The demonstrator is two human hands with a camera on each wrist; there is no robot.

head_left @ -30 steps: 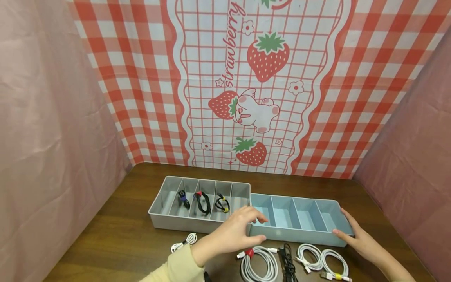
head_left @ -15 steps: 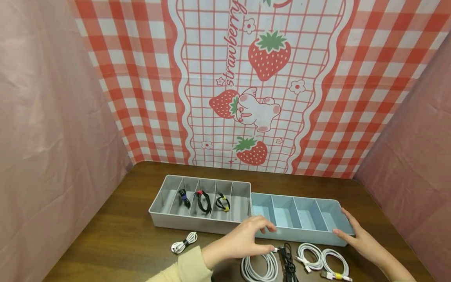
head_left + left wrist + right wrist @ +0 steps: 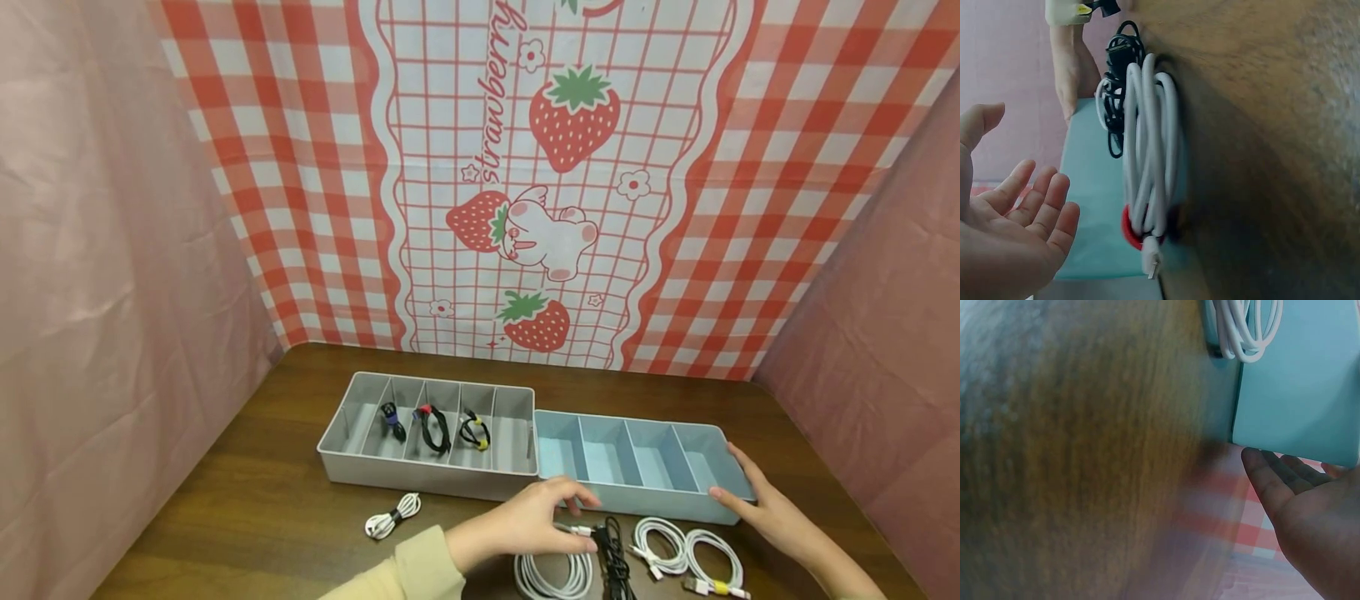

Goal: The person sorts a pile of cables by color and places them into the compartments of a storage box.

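My left hand (image 3: 536,521) hovers over a coiled white cable (image 3: 553,575) with its fingers apart and nothing held. A red tie (image 3: 1130,226) binds that coil, as the left wrist view shows. A black cable bundle (image 3: 615,560) lies just right of the hand. My right hand (image 3: 768,508) rests against the right end of a light blue divided box (image 3: 637,497). Its thumb touches the front corner, and its fairly straight fingers (image 3: 1267,478) lie along the end wall in the right wrist view.
A grey divided box (image 3: 420,475) adjoins the blue one on the left, with black cables (image 3: 432,432) in three compartments. A small white cable bundle (image 3: 392,517) lies before it. Two white coils (image 3: 660,546) sit near the right hand. Checked cloth (image 3: 322,208) hangs behind the table.
My left hand has come down and to the right, from in front of the boxes' meeting point to over the white coil. My right hand stays at the blue box's end.
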